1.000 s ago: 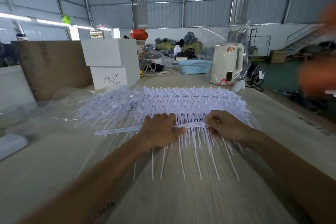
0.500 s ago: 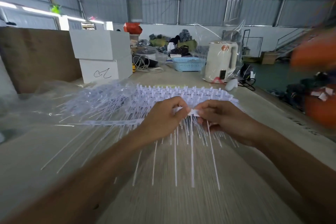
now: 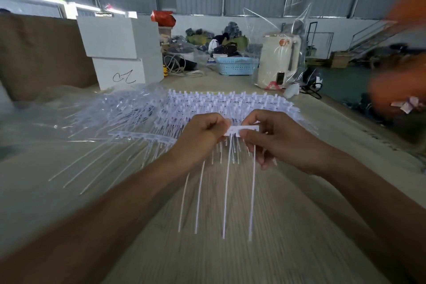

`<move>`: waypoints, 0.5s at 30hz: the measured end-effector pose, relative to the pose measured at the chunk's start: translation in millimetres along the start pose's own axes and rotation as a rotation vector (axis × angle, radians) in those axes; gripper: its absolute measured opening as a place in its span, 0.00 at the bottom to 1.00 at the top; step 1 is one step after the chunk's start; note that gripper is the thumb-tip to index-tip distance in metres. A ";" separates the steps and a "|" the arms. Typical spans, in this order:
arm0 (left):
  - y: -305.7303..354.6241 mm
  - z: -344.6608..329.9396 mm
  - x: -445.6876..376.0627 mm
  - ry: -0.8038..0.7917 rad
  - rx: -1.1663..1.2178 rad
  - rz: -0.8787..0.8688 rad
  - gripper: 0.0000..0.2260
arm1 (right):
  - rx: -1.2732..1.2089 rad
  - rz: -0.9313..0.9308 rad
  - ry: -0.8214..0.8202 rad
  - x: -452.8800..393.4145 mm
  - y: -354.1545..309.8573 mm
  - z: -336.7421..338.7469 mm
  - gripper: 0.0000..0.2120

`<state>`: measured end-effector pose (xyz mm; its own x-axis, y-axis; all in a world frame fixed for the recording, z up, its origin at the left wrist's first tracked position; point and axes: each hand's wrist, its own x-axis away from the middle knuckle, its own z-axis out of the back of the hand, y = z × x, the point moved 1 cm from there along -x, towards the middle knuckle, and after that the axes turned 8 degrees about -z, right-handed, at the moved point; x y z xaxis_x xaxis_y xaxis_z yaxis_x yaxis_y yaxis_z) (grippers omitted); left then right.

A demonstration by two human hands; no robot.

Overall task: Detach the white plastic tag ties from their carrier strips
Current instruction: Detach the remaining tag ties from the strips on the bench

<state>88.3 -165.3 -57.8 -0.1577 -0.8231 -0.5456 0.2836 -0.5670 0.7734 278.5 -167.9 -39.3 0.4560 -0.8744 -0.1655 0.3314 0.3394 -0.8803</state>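
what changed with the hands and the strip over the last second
Both hands rose off the table, lifting a short piece of the carrier strip pinched between the left hand and right hand, with a few ties hanging below it. A second ago they pressed the strip flat against the pile. The long strip, the pile of ties and the kettle stayed put.

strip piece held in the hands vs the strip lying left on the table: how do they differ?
The held strip piece is short, pinched between the left hand and right hand, raised off the table. The long strip lies flat on the table, with no hand visibly on it.
The held piece carries only a few hanging ties; the long strip carries many, fanned out.
Both are white plastic with thin ties attached.
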 end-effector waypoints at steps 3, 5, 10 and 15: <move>-1.7 -1.8 0.1 -0.003 0.039 0.044 0.16 | 0.380 0.194 0.098 1.0 -5.1 0.4 0.04; -1.1 -2.4 -0.4 0.011 0.090 0.083 0.16 | 0.458 0.253 0.124 1.8 -8.5 1.1 0.04; 4.6 0.3 2.3 -0.051 0.129 0.160 0.14 | 0.516 0.323 0.118 2.2 -8.9 -0.5 0.05; 9.2 2.9 1.0 -0.105 -0.110 -0.001 0.13 | 0.695 0.305 0.197 -1.8 -1.0 4.7 0.07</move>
<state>88.0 -171.5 -50.3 -0.2546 -0.8245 -0.5054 0.3844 -0.5658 0.7294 281.2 -165.1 -36.1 0.4764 -0.7310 -0.4886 0.6859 0.6567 -0.3136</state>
